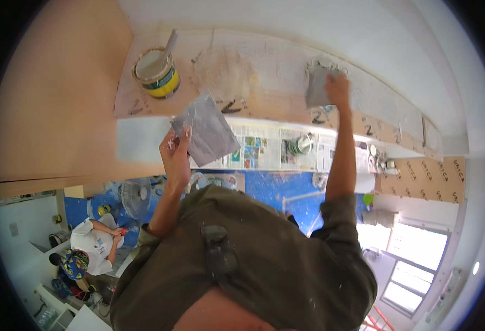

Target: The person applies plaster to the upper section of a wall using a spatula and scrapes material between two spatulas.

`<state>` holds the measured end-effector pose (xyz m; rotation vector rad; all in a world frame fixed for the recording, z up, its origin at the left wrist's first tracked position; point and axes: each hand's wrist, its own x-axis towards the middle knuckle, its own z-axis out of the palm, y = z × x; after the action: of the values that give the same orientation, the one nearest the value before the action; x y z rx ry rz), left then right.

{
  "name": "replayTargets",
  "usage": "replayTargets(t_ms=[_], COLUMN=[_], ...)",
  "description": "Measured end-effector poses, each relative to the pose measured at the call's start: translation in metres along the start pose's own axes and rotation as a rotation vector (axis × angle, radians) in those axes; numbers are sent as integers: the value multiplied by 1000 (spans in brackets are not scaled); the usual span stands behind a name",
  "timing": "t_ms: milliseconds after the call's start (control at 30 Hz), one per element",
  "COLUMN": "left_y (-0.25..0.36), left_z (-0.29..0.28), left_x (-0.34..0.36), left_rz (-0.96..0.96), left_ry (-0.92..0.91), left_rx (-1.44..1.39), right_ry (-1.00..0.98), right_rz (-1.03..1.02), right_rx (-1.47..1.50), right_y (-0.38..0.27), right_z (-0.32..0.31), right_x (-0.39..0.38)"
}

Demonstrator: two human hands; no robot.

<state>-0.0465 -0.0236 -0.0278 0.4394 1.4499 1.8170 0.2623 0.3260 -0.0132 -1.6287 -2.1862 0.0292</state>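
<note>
My left hand [175, 151] grips a square grey sheet [209, 132] with white smears on it, held in front of the shelf edge. My right hand [336, 88] grips a grey flat blade [317, 88] against the pale upper board [270, 77], where grey-white paste shows around the blade's top. The blade's handle is hidden by my fingers. An open tub [165, 85] with a yellow band and a stick standing in it rests at the left end of the board.
Below, a newspaper-covered ledge [259, 143] holds a green-and-white can [300, 144]. A fan [135, 198] stands on blue floor covering [264, 187]. A co-worker [96, 245] in a white shirt sits lower left. Windows [410, 284] are lower right; a wooden panel rises at left.
</note>
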Motion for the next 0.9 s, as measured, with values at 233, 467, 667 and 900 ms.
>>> replayTargets(t_ms=[233,467,667,900], left_y=[-33,-21,-5,0], left_z=[-17,-19,-37,-64], left_x=[2,-11,-16,-37], left_rz=[-43,-59,-203,161], left_ry=[-5,-44,-237,-271], left_rx=[46,-33,-273,42], right_ry=[-84,-262,-401,-743], right_rz=[154,192,-37,-527], right_rx=[371,1073,967,831], right_y=[-19,-67,-140,-303], right_z=[-32,-39,-6,-6], right_x=[-24,-74,-98,-128])
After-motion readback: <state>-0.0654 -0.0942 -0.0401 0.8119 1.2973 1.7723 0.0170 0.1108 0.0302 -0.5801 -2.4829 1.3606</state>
